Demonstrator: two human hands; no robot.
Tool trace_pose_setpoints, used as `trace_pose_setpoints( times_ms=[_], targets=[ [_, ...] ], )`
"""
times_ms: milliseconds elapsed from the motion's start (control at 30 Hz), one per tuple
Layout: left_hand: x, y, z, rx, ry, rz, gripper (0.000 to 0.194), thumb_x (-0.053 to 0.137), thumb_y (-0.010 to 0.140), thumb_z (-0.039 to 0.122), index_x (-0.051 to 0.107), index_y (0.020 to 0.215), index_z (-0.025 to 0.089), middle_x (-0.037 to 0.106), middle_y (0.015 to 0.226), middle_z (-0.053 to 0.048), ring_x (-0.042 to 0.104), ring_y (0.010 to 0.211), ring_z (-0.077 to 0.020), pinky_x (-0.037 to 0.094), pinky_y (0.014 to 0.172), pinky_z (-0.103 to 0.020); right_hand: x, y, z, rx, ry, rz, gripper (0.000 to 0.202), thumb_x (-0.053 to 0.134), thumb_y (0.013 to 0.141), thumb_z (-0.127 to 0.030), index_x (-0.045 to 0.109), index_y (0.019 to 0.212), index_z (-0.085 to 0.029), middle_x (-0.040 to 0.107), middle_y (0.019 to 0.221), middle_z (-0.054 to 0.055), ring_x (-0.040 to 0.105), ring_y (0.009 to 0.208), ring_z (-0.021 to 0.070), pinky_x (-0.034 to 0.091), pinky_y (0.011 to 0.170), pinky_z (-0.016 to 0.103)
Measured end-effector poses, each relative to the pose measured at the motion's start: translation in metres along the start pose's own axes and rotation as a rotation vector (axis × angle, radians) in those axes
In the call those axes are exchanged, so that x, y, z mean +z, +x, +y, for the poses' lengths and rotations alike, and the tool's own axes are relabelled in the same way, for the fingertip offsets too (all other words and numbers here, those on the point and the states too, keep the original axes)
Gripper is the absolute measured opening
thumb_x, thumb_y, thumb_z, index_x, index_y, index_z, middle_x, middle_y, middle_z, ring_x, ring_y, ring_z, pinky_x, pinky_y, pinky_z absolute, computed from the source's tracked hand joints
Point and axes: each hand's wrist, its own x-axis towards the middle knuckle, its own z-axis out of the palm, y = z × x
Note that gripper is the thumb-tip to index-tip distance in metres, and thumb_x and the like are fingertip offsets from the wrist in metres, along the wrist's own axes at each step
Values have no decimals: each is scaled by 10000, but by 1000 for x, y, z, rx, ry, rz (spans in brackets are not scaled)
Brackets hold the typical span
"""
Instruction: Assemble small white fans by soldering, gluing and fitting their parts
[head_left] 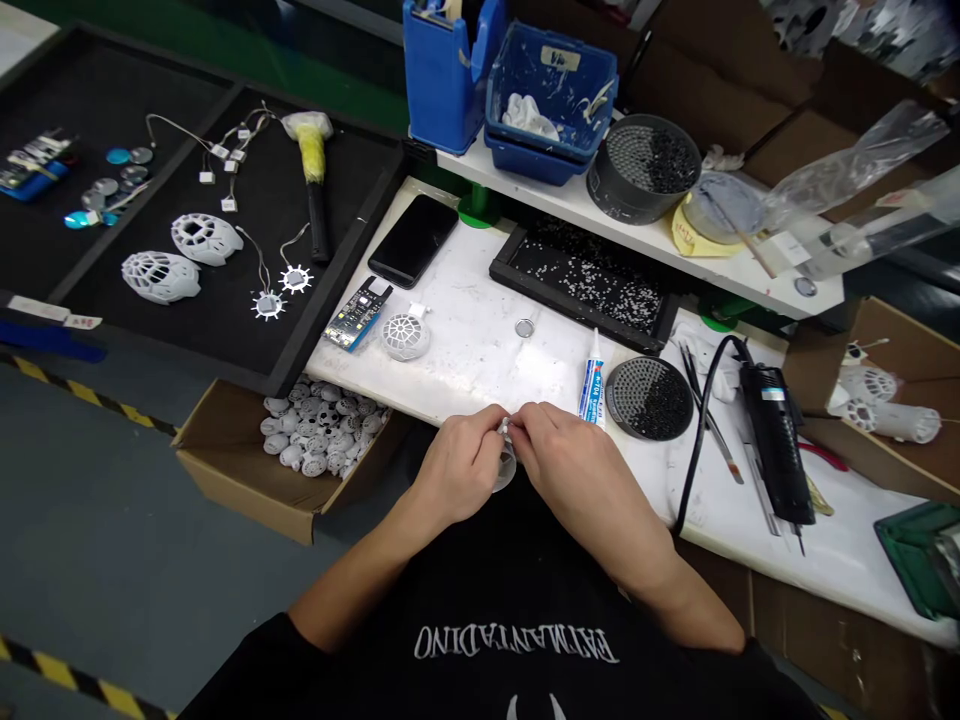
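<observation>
The person's left hand [463, 465] and right hand [564, 455] meet in front of the body, their fingers drawn together, the tips of both pinching a small white part [505, 428] from either side. Most of it is covered, so its long axis cannot be told; it lies right between the two sets of fingertips, neither hand nearer. A pale round piece [505, 474] shows just below the fingertips, on the body side; whether it is joined to the white part cannot be seen.

Just beyond the right fingers a glue tube [592, 388] lies on the table [472, 372], its long axis pointing away from the body, nozzle at the far end, nearer to the right hand than the left. To the right of those fingers is a round dish [626, 385] of black bits [664, 400]. Ahead of the fingertips sits a silver disc [524, 328], and ahead to the left a round white cover [405, 338] near a circuit board [358, 314]. Farther that way lies a phone [414, 241]
</observation>
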Motion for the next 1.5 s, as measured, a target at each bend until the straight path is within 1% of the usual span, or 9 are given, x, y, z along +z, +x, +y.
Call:
trace_pose_setpoints(
  times_ms=[100, 267, 400, 500, 633, 800, 900, 1033, 1500],
  targets=[
    [0, 1, 0, -6, -17, 11, 260, 378, 963, 172, 574, 798, 214, 541, 660, 18, 487, 614, -165, 314, 633, -321, 2, 3, -1, 10, -2, 17, 126, 502, 1094, -168, 579, 996, -181, 689, 913, 76, 677, 792, 230, 411, 632, 371],
    [-4, 5, 1, 11, -35, -6, 261, 376, 960, 176, 577, 797, 212, 548, 668, 19, 507, 634, -166, 331, 642, -314, 0, 5, 4, 34, 108, -18, 175, 489, 1122, -241, 614, 1015, -180, 727, 925, 85, 717, 818, 232, 419, 635, 355],
    [-4, 8, 1, 11, 1, -33, 273, 369, 966, 175, 572, 787, 213, 573, 684, 5, 533, 657, -178, 342, 662, -323, -1, 6, 3, 40, 11, -30, 164, 503, 1107, -213, 607, 984, -180, 726, 883, 79, 712, 761, 237, 387, 603, 357],
    [-1, 8, 2, 3, 39, -13, 258, 373, 964, 174, 535, 770, 223, 552, 664, 7, 513, 630, -178, 327, 644, -325, -1, 8, 3, 63, -24, -12, 158, 526, 1090, -206, 623, 969, -177, 726, 860, 78, 698, 713, 236, 372, 586, 357],
    [-2, 7, 3, 2, -27, 14, 233, 395, 954, 172, 510, 758, 224, 527, 659, 22, 485, 623, -165, 323, 623, -312, -5, 11, 11, 58, 207, 40, 120, 619, 1060, -246, 700, 988, -192, 769, 888, 47, 725, 752, 213, 453, 651, 332],
    [-8, 7, 3, -23, -201, -111, 295, 421, 1011, 260, 674, 881, 182, 682, 792, -11, 620, 750, -184, 434, 700, -300, -14, 13, 27, 2, 512, 17, 201, 632, 1066, -327, 765, 1213, -290, 817, 957, -8, 761, 800, 182, 527, 746, 301],
    [-9, 8, 2, -61, -249, -174, 316, 461, 1001, 281, 700, 828, 167, 707, 782, -28, 663, 751, -199, 474, 706, -300, -16, 17, 31, 2, 560, 18, 174, 650, 1055, -343, 798, 1122, -282, 819, 931, -14, 757, 793, 176, 518, 725, 290],
    [-9, 11, 1, -55, -258, -194, 301, 501, 973, 257, 743, 825, 156, 718, 775, -31, 697, 774, -208, 506, 731, -298, -13, 23, 32, -2, 632, 30, 169, 662, 1041, -308, 824, 1012, -272, 821, 954, -33, 746, 812, 152, 516, 723, 266],
    [-6, 14, -2, -93, -326, -178, 290, 555, 961, 285, 768, 829, 139, 772, 773, -32, 709, 709, -182, 520, 670, -261, -15, 26, 33, -11, 775, 25, 205, 672, 1030, -325, 808, 915, -223, 790, 880, -20, 701, 772, 136, 509, 687, 235]
  ],
)
